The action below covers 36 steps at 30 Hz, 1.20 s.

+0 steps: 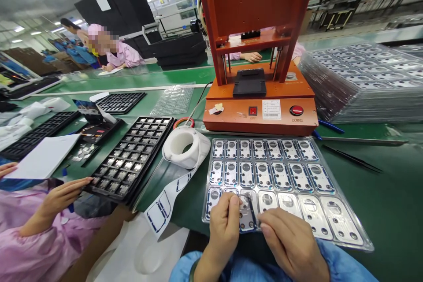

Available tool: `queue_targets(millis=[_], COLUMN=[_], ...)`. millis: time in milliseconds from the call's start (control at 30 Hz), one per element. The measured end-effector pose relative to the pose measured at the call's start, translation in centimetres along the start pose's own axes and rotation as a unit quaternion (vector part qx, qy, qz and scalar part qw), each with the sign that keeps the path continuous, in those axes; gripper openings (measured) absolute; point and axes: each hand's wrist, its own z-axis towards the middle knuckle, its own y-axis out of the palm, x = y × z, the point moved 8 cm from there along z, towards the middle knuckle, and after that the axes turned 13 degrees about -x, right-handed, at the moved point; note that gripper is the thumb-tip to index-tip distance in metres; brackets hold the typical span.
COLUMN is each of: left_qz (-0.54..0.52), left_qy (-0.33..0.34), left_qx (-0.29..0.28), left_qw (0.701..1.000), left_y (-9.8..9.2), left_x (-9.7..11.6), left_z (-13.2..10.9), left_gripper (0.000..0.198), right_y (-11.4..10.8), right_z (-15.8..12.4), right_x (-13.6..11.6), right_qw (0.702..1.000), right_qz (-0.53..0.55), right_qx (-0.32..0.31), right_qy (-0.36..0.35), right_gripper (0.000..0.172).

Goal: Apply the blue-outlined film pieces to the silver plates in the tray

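Note:
A small silver metal plate (247,219) with a dark blue border strip and round holes is held up, tilted, over the front of a clear plastic tray (358,233). My left hand (224,222) pinches it at the upper left between thumb and fingers. Beside its right edge, the fingertips of my right hand (291,240) are pressed together; what lies between them is hidden. Similar plates fill the tray in rows. Those in the back rows carry blue borders, while several plates at the front right (310,216) are plain silver.
An orange press (228,119) stands behind the tray. Left of it are a white sticker roll (175,147) and a black tray of small metal parts (130,158), touched by a co-worker's hand (68,194). Black tweezers (352,158) and stacked clear trays (370,97) lie right.

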Motion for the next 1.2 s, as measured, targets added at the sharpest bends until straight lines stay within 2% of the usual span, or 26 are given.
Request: queue_targets(millis=[133, 267, 433, 600, 767, 1200], left_qz=[-0.005, 0.001, 0.000, 0.008, 0.001, 0.005], left_qy=[-0.012, -0.017, 0.002, 0.030, 0.053, 0.050], left_qx=[0.025, 0.041, 0.049, 0.052, 0.047, 0.056], left_qw=[1.000, 0.999, 0.999, 0.998, 0.997, 0.997], left_y=[-0.5, -0.8, -0.8, -0.6, -0.5, -0.8], left_x=[0.0, -0.2, 0.0, 0.4, 0.8, 1.4], left_z=[0.1, 0.1, 0.1, 0.1, 0.0, 0.0], left_gripper=[0.033, 0.032, 0.030, 0.027, 0.024, 0.025], right_y=[-0.3, 0.4, 1.6, 2.1, 2.5, 2.8], right_z=[-0.3, 0.0, 0.7, 0.9, 0.7, 0.6], right_x=[1.3, 2.0, 1.9, 2.0, 2.4, 3.2], right_qw=[0.996, 0.986, 0.979, 0.974, 0.958, 0.936], right_qz=[0.054, 0.119, 0.118, 0.120, 0.173, 0.240], right_qx=[0.018, -0.031, -0.110, -0.135, -0.167, -0.163], right_qy=[0.068, 0.114, 0.128, 0.133, 0.154, 0.201], right_gripper=[0.019, 0.014, 0.019, 0.023, 0.024, 0.021])
